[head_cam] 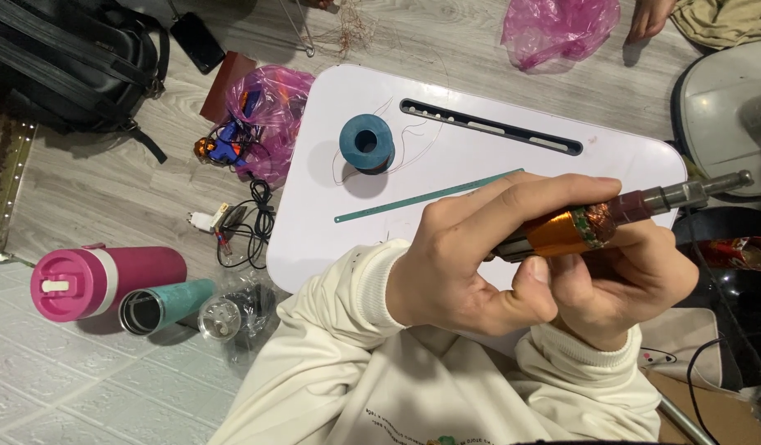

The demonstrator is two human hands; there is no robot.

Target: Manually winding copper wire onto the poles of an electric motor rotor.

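both the left hand point(463, 255) and right hand point(623, 284) are curled tight around a motor rotor point(599, 222) above the white table point(479, 165), its copper winding apparently mostly laid, blue spool point(366, 142) further back.

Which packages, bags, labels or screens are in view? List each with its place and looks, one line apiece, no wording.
Pink plastic bag: floor left of the white table, crumpled, see-through, blue and orange items inside.
Second pink plastic bag: floor beyond the table's far edge, crumpled.
Phone: floor at top left, flat black rectangle, screen dark.
Black bag: floor at top left, straps trailing.
Red printed wrapper: right edge, crinkled, shiny.
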